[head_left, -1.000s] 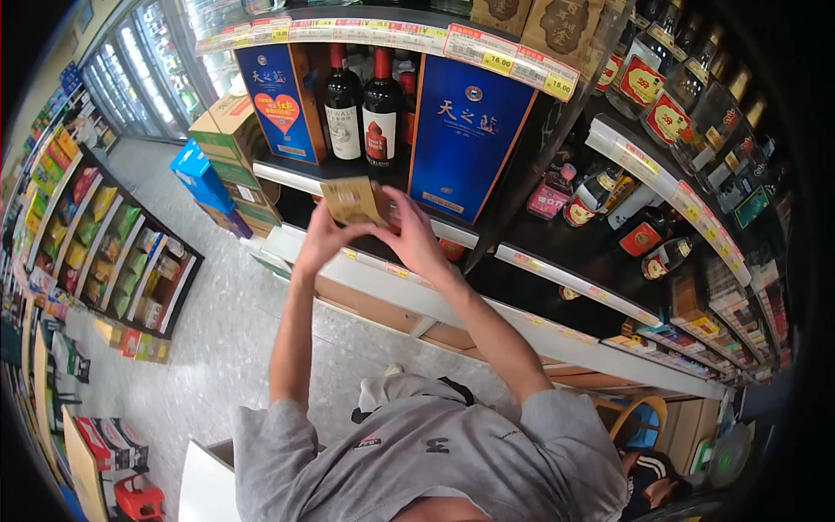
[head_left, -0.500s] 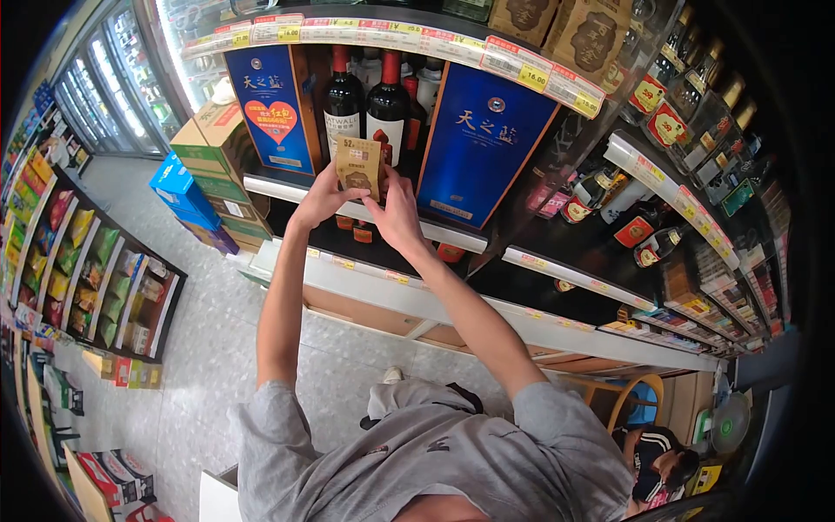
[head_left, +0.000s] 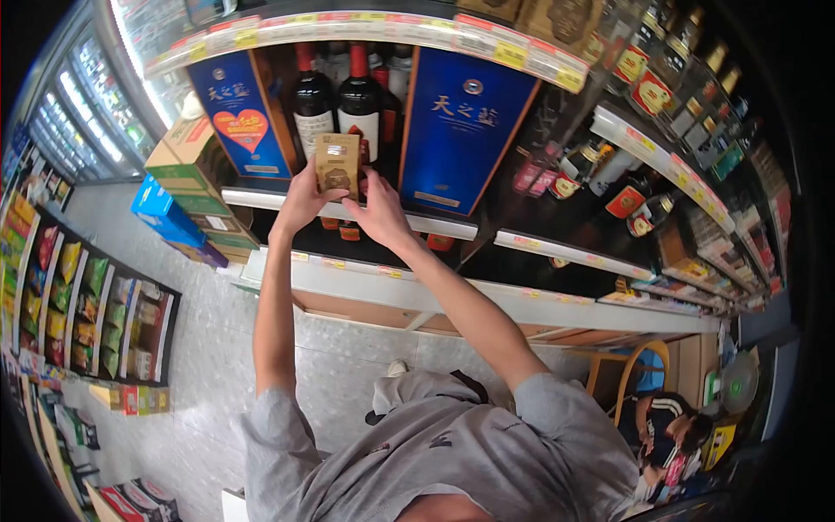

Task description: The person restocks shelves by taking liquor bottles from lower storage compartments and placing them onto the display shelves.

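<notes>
Gold-brown, one small box is held between two hands.

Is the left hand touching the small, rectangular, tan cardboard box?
Touching: the head view shows the left hand against the tan box, thumb along its lower edge.

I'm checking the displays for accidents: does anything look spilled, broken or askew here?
Nothing clearly stands out. The tan box in both hands shows no visible damage, the wine bottles and blue boxes beyond it stand upright, and no spill is visible. The bottles at right look slanted, but that may be lens distortion.
</notes>
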Demonstrator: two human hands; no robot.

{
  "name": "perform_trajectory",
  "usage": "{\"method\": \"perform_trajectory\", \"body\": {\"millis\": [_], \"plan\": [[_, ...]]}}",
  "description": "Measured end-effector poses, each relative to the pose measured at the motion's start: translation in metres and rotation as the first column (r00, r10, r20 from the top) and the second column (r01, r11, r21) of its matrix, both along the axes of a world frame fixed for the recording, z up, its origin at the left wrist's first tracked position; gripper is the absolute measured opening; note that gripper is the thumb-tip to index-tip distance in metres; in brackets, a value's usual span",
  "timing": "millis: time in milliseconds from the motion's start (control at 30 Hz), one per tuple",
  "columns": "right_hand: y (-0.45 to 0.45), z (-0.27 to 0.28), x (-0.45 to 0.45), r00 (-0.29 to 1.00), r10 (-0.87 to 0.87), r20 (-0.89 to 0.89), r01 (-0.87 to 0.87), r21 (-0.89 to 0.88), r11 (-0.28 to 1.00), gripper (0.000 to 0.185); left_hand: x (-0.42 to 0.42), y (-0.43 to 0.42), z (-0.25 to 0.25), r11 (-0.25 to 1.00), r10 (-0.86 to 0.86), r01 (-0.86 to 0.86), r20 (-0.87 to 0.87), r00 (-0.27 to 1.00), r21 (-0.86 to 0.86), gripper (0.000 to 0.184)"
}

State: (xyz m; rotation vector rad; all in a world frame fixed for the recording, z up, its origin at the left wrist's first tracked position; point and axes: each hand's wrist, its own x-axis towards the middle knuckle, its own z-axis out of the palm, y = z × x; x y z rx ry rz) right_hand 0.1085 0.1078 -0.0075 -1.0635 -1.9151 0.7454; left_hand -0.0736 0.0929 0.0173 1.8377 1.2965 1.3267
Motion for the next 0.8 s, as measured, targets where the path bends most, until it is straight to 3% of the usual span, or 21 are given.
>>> {"method": "perform_trajectory", "body": {"millis": [233, 367, 433, 500, 567, 600, 633, 700, 733, 800], "plan": [[-0.003, -0.007, 0.012, 0.999, 0.017, -0.050, -0.017, 0.002, 1.000, 0.059, 0.013, -0.011, 0.001, 0.976, 0.215, -0.213, -0.090, 0.972, 0.036, 0.056], [-0.013, -0.005, 0.018, 0.996, -0.027, -0.084, 0.039, 0.136, 0.990, 0.052, 0.021, -0.017, -0.010, 0.940, 0.324, -0.314, -0.064, 0.944, 0.134, 0.051], [-0.029, -0.001, 0.029, 0.995, -0.050, -0.091, 0.065, 0.167, 0.984, 0.049, 0.029, -0.021, -0.021, 0.899, 0.381, -0.388, 0.075, 0.921, 0.203, 0.047], [-0.048, 0.003, 0.041, 0.973, 0.063, -0.221, -0.030, 0.151, 0.988, 0.043, 0.042, -0.036, -0.033, 0.870, 0.423, -0.435, 0.101, 0.900, 0.232, 0.037], [-0.083, 0.001, 0.066, 0.958, 0.103, -0.266, -0.081, 0.095, 0.992, 0.030, 0.055, -0.059, -0.062, 0.811, 0.470, -0.561, 0.387, 0.793, 0.167, 0.022], [-0.102, -0.005, 0.080, 0.946, 0.131, -0.295, -0.116, 0.070, 0.991, 0.027, 0.064, -0.075, -0.078, 0.786, 0.520, -0.595, 0.338, 0.784, 0.171, 0.016], [-0.126, -0.025, 0.095, 0.948, 0.124, -0.293, -0.152, -0.073, 0.986, 0.025, 0.075, -0.096, -0.103, 0.758, 0.569, -0.627, 0.290, 0.770, 0.179, 0.011], [-0.168, -0.066, 0.135, 0.933, 0.193, -0.303, -0.290, -0.319, 0.902, 0.025, 0.109, -0.137, -0.170, 0.781, 0.611, -0.608, 0.379, 0.695, -0.142, 0.014], [-0.185, -0.088, 0.160, 0.930, 0.239, -0.279, -0.350, -0.470, 0.811, 0.026, 0.134, -0.163, -0.191, 0.783, 0.622, -0.561, 0.329, 0.710, -0.270, 0.025], [-0.205, -0.133, 0.213, 0.901, 0.402, -0.163, -0.406, -0.641, 0.651, 0.028, 0.166, -0.223, -0.304, 0.696, 0.584, -0.272, 0.305, 0.753, -0.664, 0.035]]}}
